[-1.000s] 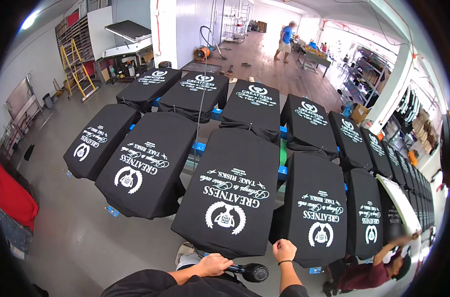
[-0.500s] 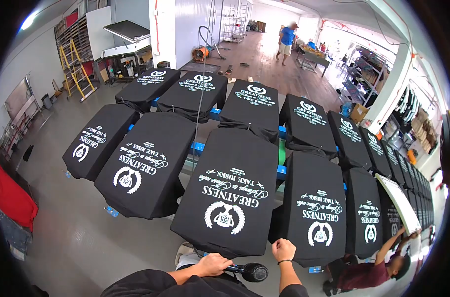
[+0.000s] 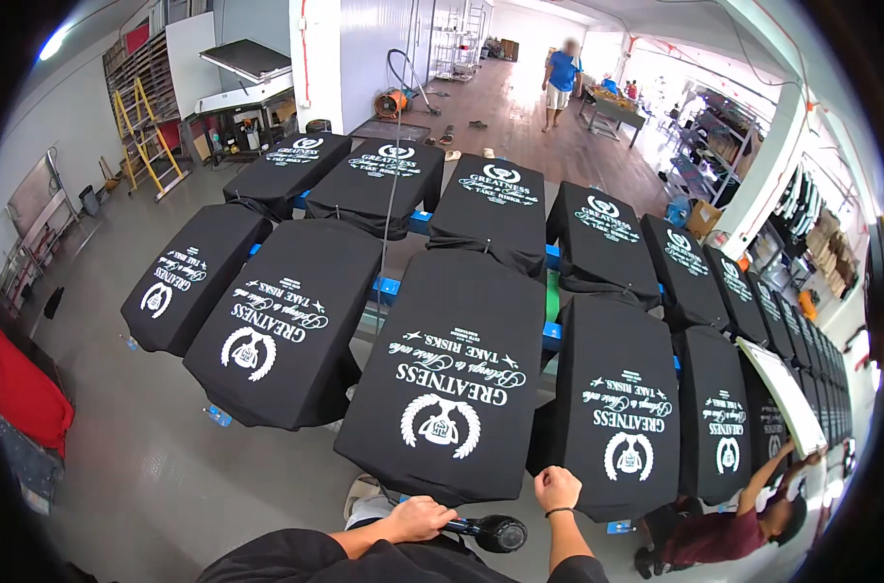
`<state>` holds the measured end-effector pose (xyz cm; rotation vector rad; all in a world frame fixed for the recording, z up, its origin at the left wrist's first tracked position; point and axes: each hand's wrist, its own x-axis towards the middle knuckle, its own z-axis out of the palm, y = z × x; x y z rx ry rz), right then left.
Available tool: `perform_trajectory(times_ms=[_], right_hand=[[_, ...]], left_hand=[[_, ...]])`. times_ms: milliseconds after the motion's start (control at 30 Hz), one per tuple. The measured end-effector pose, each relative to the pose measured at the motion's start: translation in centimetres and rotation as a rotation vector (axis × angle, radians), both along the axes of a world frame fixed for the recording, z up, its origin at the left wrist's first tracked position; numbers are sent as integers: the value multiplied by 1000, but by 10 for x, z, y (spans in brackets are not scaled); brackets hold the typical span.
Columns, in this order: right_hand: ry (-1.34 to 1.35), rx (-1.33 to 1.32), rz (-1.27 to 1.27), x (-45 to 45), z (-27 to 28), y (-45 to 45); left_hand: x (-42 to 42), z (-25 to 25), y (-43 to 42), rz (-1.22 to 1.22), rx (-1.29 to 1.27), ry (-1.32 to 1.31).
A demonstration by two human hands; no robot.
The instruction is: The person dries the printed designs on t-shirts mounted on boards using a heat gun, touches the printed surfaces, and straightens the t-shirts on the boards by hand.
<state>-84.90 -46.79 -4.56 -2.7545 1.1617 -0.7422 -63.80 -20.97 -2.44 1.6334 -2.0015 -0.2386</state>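
My left hand [image 3: 420, 519] is closed around the handle of a black handheld tool with a round end [image 3: 501, 533], low in front of my body. Its exact kind is unclear. Just above is the near edge of a black T-shirt [image 3: 481, 316] with white lettering and a laurel emblem, stretched over a flat board. My right hand [image 3: 559, 489], a dark band at its wrist, is curled closed by that shirt's lower right corner, beside a neighbouring printed black T-shirt [image 3: 612, 389]. Whatever its fingers may hold is hidden.
Two rows of shirt-covered boards run off to the right. At lower right, a person in a maroon shirt [image 3: 719, 539] holds a white-edged frame [image 3: 782, 398] over a board. Behind are a yellow ladder [image 3: 149, 141], an orange fan [image 3: 391, 103] and a person in blue [image 3: 561, 73].
Both my hands keep their positions and grips. My view shifts very slightly, and the person in blue at the back has changed stance. The maroon-shirted person's frame stays almost still.
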Motion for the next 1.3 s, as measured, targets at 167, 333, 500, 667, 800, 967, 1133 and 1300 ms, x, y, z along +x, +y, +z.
perform_trajectory(times_ms=[167, 333, 500, 667, 800, 967, 1133, 1300], right_hand=[[-5, -6, 0, -1, -1, 0], [6, -10, 10, -1, 0, 0], [-17, 10, 1, -1, -5, -2], [-27, -1, -40, 0, -3, -1], [-25, -19, -14, 1, 2, 0], [-34, -32, -7, 2, 5, 1], [-24, -37, -14, 2, 2, 0], [-41, -39, 0, 2, 4, 0]], left_hand=[[0, -3, -1, -14, -20, 20], [0, -2, -1, -11, -27, 21], [1, 6, 0, -4, -26, 36], [1, 3, -1, -6, 2, 20], [3, 1, -1, -29, 3, 24], [5, 9, -1, -47, 19, 5], [5, 14, -2, -53, 29, 8], [4, 12, -2, -44, 15, 18]])
